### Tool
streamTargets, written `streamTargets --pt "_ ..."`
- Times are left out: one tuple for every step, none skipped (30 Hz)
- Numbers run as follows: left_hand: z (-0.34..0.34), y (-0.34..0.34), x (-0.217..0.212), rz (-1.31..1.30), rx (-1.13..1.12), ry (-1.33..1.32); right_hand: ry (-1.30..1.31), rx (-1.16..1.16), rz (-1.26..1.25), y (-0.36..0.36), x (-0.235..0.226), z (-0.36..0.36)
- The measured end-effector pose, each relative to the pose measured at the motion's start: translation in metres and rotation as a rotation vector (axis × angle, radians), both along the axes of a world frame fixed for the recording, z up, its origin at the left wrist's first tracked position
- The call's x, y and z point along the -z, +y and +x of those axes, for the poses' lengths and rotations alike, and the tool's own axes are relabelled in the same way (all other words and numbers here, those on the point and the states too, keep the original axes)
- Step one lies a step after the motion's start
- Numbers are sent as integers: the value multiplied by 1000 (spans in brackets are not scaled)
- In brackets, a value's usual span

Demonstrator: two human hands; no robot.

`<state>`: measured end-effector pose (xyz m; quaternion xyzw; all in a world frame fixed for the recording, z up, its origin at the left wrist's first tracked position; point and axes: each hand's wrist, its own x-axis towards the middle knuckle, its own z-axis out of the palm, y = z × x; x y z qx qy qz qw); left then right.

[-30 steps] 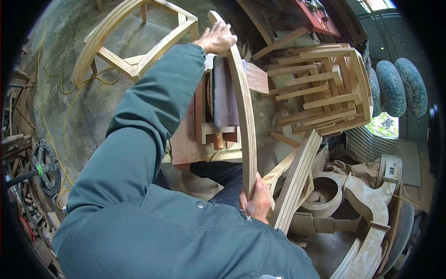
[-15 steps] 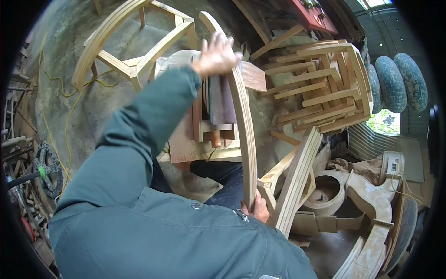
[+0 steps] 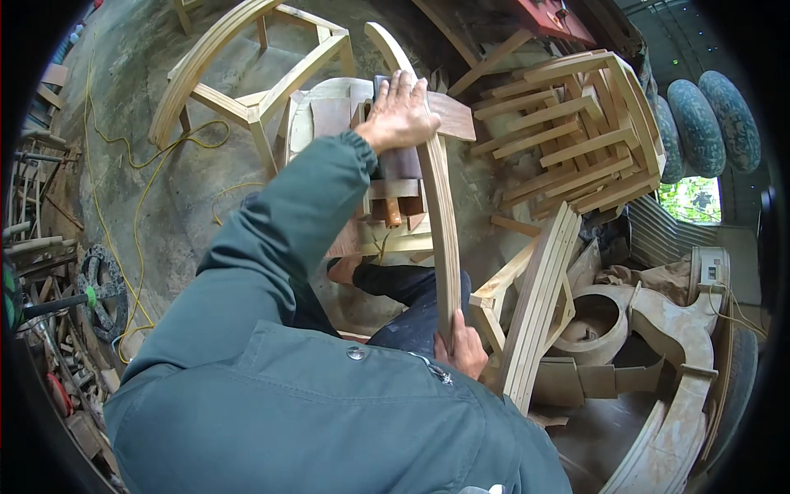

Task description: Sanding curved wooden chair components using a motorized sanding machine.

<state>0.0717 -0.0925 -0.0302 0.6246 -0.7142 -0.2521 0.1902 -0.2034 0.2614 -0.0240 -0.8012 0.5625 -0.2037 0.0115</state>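
Note:
A long curved wooden strip runs from the top middle down toward my body, resting against a low wooden bench machine with a dark drum or belt on it. My right hand is closed around the strip's near end. Higher up, my left hand lies flat across the strip, its fingers stretched forward and close together. Beneath the left hand, the dark drum or belt is partly hidden, with a brown cylindrical piece below it.
A curved wooden frame stands at the far left beside a yellow cord. Stacked wooden frames fill the right, with laminated strips leaning nearer me. Beyond them sit a pale machine housing and blue-green rolls.
My left hand, raised and spread before, has come down onto the strip. The whole view has shifted slightly, while my right hand keeps its hold on the near end.

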Motion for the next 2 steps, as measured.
streamTargets --pt "7 -15 1 11 8 6 26 2 47 -12 -3 7" --pt "14 -28 0 23 19 13 52 29 82 -23 -5 13"
